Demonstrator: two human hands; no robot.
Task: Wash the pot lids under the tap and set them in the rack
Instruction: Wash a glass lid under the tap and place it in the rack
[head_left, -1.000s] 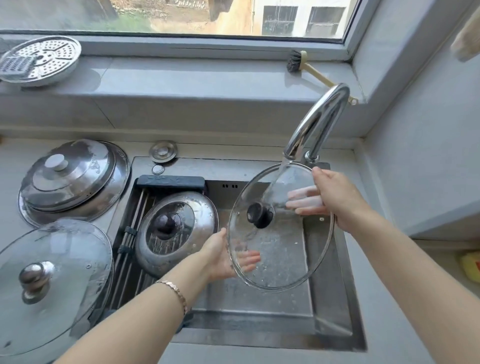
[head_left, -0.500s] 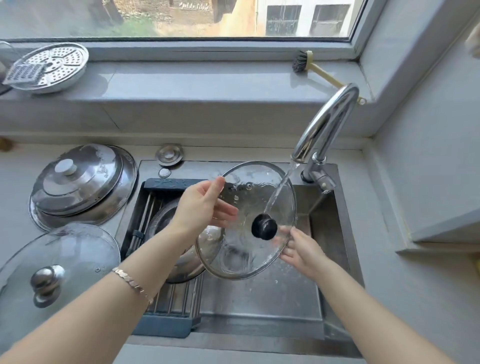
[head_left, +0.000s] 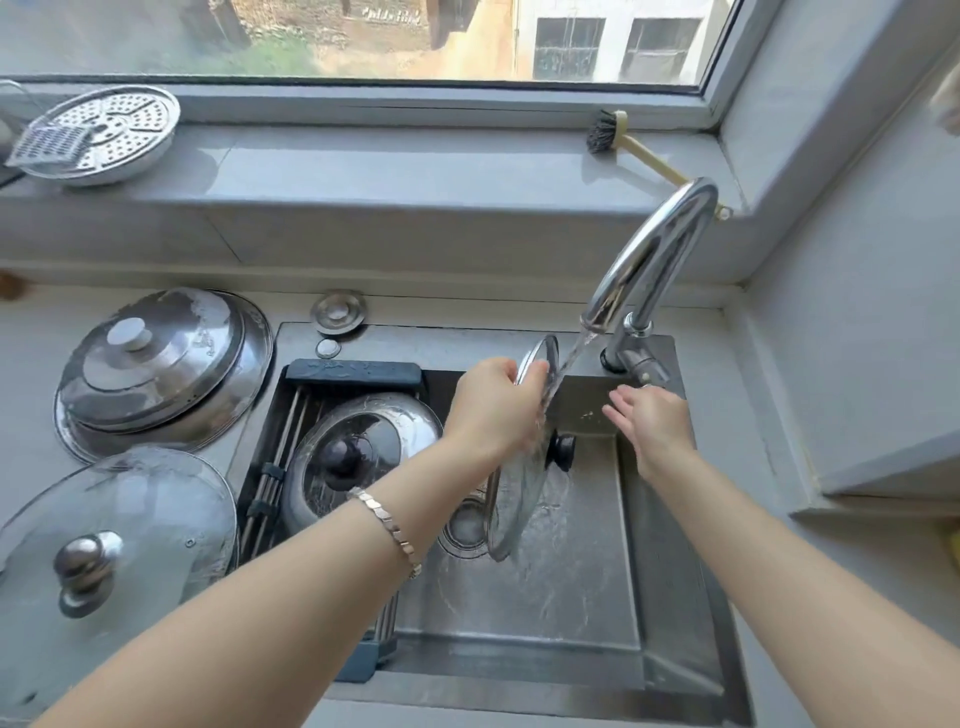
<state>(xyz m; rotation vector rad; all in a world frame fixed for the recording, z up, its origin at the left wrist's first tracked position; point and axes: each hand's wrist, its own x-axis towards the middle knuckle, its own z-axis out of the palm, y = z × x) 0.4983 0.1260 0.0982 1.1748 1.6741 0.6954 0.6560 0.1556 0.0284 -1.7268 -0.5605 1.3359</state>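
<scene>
The glass lid (head_left: 522, 504) stands on edge, nearly upright, over the sink (head_left: 652, 525) toward its back edge. The left hand (head_left: 493, 410) grips the upper rim, and the stream from the tap (head_left: 654, 260) strikes the knob-side face near the top. The right hand (head_left: 652, 421) is spread and empty near the tap base, apart from the lid. Rotate the lid by its rim so water sheets over both faces, steady the lower rim with the free hand because wet glass is probably slippery, then move it to the rack (head_left: 353, 371) at the sink's left side, where a steel lid (head_left: 363, 447) already lies.
</scene>
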